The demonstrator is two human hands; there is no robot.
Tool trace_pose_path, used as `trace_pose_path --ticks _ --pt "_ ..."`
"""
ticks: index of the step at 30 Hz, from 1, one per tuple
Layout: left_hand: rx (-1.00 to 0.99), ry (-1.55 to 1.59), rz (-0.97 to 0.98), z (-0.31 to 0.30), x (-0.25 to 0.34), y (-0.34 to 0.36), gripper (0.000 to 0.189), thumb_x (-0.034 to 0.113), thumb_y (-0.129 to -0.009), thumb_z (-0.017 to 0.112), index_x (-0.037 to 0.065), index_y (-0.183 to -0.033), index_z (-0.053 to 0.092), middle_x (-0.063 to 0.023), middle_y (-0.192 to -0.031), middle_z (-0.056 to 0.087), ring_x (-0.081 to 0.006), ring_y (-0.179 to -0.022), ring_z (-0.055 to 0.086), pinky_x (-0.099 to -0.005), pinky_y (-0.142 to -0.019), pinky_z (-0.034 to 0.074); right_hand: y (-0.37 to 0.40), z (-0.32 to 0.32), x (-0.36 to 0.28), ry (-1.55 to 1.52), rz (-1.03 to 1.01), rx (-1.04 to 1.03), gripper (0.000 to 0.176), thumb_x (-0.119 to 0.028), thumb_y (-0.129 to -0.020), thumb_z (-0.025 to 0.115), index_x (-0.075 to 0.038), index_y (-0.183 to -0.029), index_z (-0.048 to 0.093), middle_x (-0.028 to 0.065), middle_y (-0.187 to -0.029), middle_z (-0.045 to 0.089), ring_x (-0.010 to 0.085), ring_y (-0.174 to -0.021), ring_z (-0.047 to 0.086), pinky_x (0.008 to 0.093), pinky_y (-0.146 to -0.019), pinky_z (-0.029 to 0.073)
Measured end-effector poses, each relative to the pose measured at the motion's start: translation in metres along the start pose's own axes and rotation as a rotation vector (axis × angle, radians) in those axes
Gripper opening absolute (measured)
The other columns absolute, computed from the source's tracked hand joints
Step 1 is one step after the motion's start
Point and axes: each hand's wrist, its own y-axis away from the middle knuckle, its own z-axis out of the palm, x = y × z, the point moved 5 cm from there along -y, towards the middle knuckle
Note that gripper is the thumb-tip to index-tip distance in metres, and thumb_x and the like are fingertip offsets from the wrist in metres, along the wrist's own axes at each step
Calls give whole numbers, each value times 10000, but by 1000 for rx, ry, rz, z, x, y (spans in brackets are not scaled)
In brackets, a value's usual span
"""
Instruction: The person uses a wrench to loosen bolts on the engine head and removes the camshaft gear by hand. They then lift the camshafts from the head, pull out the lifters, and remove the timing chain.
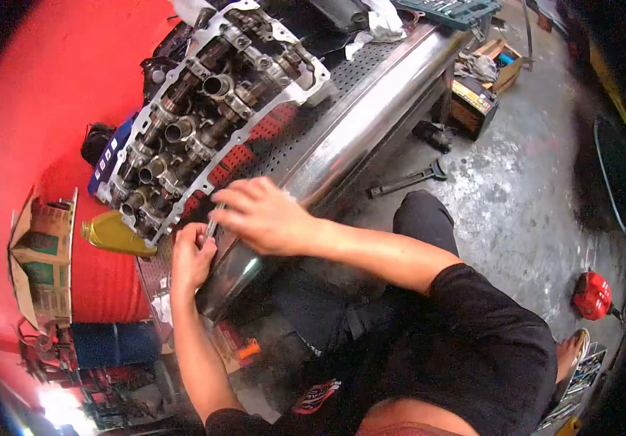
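Observation:
A bare cylinder head [211,109] with several round ports lies on the perforated metal workbench [305,138]. Both hands meet at the bench's near edge, just below the head. My left hand [191,258] is closed around the lower end of a thin metal tool [211,227]. My right hand [263,216] reaches over from the right, and its fingers pinch the upper end of the same tool. The tool's tip is hidden behind the fingers.
A yellow oil bottle [115,234] lies left of the head. A cardboard box [40,254] stands farther left. On the concrete floor lie a wrench [409,179], an open box [481,91] and a red power tool [592,295]. The bench's shiny rounded rim [371,109] runs diagonally.

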Motion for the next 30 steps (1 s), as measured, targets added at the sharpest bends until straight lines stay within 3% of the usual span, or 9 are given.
trace_pose_path --ticks 2,5,6,9,13,17,18,22,30 --pt "12 13 -5 -11 14 7 302 100 -874 635 4 -1156 589 -222 -1049 640 -399 -971 615 -451 -874 498 -12 25 -8 93 -97 -6 568 -199 -843 628 -129 -1395 515 109 -1454 494 292 -1312 487 494 -1056 378" --pt "-6 -15 -55 -34 66 26 422 79 -872 651 19 -1282 567 -223 -1068 677 -370 -978 673 -424 -895 518 -33 26 -11 69 -165 47 546 -209 -853 604 -101 -1384 536 102 -1172 642 272 -1183 565 512 -1081 362" --pt "0 34 -59 -45 79 33 448 77 -868 662 25 -1302 561 -209 -1052 684 -339 -966 683 -415 -878 524 -34 24 -7 -8 -175 15 429 -204 -834 620 -96 -1249 602 24 -842 654 231 -894 652 470 -975 449" --pt "81 78 55 -92 124 46 582 52 -832 731 62 -1381 539 -142 -1077 703 -216 -962 692 -373 -817 544 -38 10 15 -101 -73 54 247 -187 -821 628 -122 -1058 613 -30 -669 593 215 -660 630 416 -817 499" --pt "184 965 270 -101 173 26 728 87 -864 743 92 -1496 380 -176 -1216 617 -207 -887 657 -286 -705 541 -58 -51 41 -147 107 191 148 -163 -844 623 -118 -972 564 58 -678 636 294 -619 678 443 -561 516" --pt "425 982 357 -83 189 -24 459 176 -1002 607 82 -1391 381 -185 -1159 640 -158 -711 600 -251 -505 484 -60 -86 54 -62 73 350 127 -169 -821 609 -100 -909 547 72 -613 644 298 -540 679 435 -463 525" --pt "436 949 442 -82 200 -35 336 140 -1027 551 77 -1319 398 -221 -1134 663 -157 -710 603 -243 -490 480 -58 -87 61 -96 115 217 213 -183 -831 618 -80 -1016 598 102 -769 679 282 -732 716 436 -631 557" --pt "472 948 492 -95 240 -63 260 133 -1031 559 76 -1227 397 -192 -969 706 -148 -566 587 -243 -480 479 -50 -118 48 50 129 816 499 -221 -875 624 -14 -1322 546 135 -1247 541 337 -1169 548 527 -1000 393" --pt "545 878 592 -101 279 -115 259 59 -1020 553 51 -1206 373 -163 -911 675 -130 -589 607 -258 -477 522 -20 -125 -27 -333 -198 840 206 -142 -823 686 -128 -1027 674 45 -1120 662 242 -1019 628 476 -932 486"
